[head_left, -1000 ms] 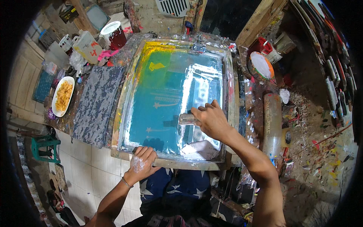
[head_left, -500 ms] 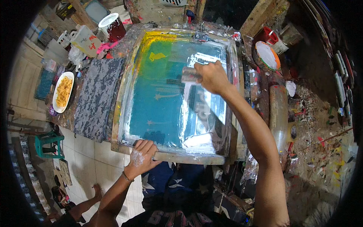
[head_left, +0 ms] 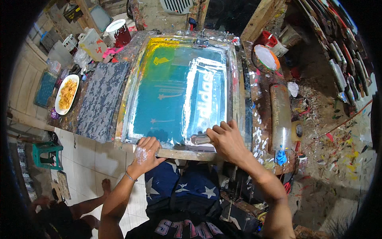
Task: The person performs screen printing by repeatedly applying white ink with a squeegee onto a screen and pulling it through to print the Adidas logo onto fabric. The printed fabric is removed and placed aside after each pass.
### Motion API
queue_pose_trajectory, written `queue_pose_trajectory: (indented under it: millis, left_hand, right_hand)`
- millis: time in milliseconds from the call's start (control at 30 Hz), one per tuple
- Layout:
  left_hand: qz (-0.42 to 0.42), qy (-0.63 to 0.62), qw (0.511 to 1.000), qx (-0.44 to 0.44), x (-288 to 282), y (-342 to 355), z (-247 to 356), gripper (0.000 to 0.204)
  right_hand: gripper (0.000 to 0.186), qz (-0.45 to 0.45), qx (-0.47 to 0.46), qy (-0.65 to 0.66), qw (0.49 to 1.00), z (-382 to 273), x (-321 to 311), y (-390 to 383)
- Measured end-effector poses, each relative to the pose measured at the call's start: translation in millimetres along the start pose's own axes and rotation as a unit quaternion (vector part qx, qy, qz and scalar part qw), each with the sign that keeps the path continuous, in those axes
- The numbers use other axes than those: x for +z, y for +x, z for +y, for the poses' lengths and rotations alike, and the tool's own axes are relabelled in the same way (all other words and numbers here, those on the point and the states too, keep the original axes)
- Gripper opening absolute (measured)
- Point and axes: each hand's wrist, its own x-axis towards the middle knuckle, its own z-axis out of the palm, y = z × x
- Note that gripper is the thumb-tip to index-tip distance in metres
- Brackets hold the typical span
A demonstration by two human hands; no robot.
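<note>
A screen-printing frame (head_left: 131, 95) with teal mesh lies on the table before me, its upper left corner stained yellow and green. My right hand (head_left: 227, 139) is closed round the handle of a squeegee (head_left: 202, 139) near the frame's front edge, right of centre. White ink (head_left: 189, 95) outlines a tall block on the right half of the mesh, with pale lettering inside it. Small star shapes show in the mesh further left. My left hand (head_left: 146, 154), smeared with white ink, has its fingers curled over the front edge of the frame.
Left of the frame lies grey patterned cloth (head_left: 99, 105), beside an oval plate of food (head_left: 67, 95). A dark red ink tub (head_left: 119, 34) and a pale jug (head_left: 92, 44) stand far left. On the right are an ink container (head_left: 266, 57) and a brown cylinder (head_left: 281, 117). Another person's leg (head_left: 89, 205) shows lower left.
My right hand has pulled the squeegee toward me, from the far part of the screen to its front edge. My left hand stays on the frame. The view has shifted slightly.
</note>
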Motion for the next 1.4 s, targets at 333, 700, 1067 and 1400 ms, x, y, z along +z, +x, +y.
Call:
queue_pose_trajectory:
  millis: [333,700,1067,1400]
  left_hand:
    - [0.007,0.007,1.0,-0.004,-1,0,2,0.048]
    - [-0.032,-0.002,0.999,-0.021,-3,2,1,0.047]
    - [-0.047,-0.01,0.999,-0.017,-7,4,-1,0.047]
    - [-0.04,-0.003,0.999,-0.011,-4,5,-1,0.046]
  right_hand:
    - [0.012,0.069,0.113,0.022,0.991,-4,1,-14]
    - [0.025,0.155,0.058,-0.09,0.982,56,63,35]
    - [0.019,0.07,0.11,-0.071,0.989,189,25,203]
    - [0.017,0.006,0.073,-0.046,0.996,100,34,98]
